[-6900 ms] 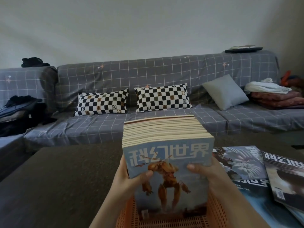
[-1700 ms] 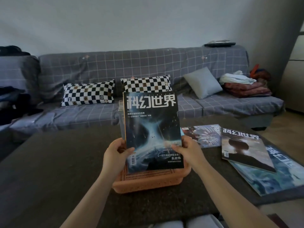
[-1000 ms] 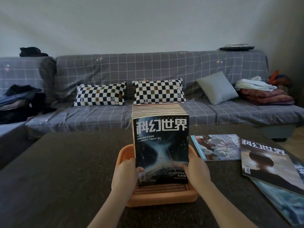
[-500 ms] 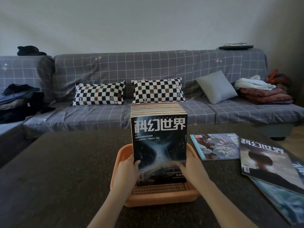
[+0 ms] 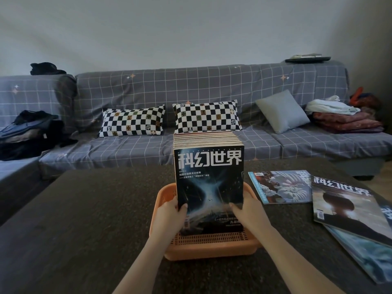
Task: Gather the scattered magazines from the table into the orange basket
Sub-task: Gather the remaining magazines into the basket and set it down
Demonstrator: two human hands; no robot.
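With our left hand (image 5: 169, 215) and right hand (image 5: 250, 213) gripping the upright stack (image 5: 209, 187) in the orange basket (image 5: 212, 249), we judge it squared, needing a reach for the flat magazines (image 5: 280, 187) next.

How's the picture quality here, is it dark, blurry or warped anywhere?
Head view: dim, flat light, no glare; the table reads nearly black. The front magazine in the orange basket is sharp, its title legible. Wide-angle bending curves the sofa back; the frame corners darken.
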